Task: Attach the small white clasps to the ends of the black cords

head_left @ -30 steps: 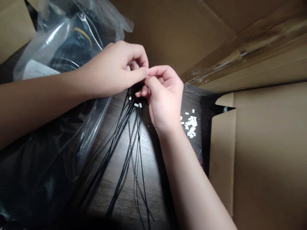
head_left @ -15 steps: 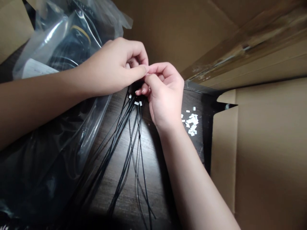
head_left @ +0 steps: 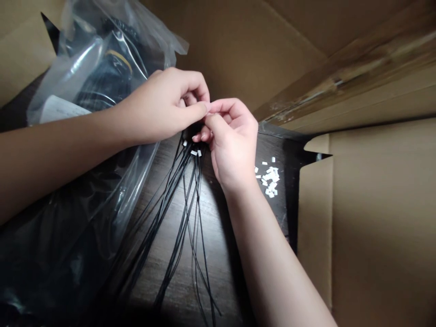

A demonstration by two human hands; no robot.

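Note:
A bundle of thin black wires (head_left: pixel 180 204) fans down across the dark wood surface, with tiny white tags (head_left: pixel 194 152) near its upper end. The top of the bundle disappears between my left hand (head_left: pixel 163 102) and my right hand (head_left: pixel 231 145). Their fingertips meet over it and pinch together, so the wire ends are hidden. Just right of my right hand lies a small scatter of white bits (head_left: pixel 269 179).
A clear plastic bag (head_left: pixel 88 59) with dark coiled contents and a white paper slip (head_left: pixel 63 109) lies under my left arm. Brown cardboard box flaps (head_left: pixel 374 227) surround the dark wood surface (head_left: pixel 218 236) on the right and above.
The whole view has shifted slightly, with the hands a little lower in the picture. Both hands keep the same pinch at the top of the wires.

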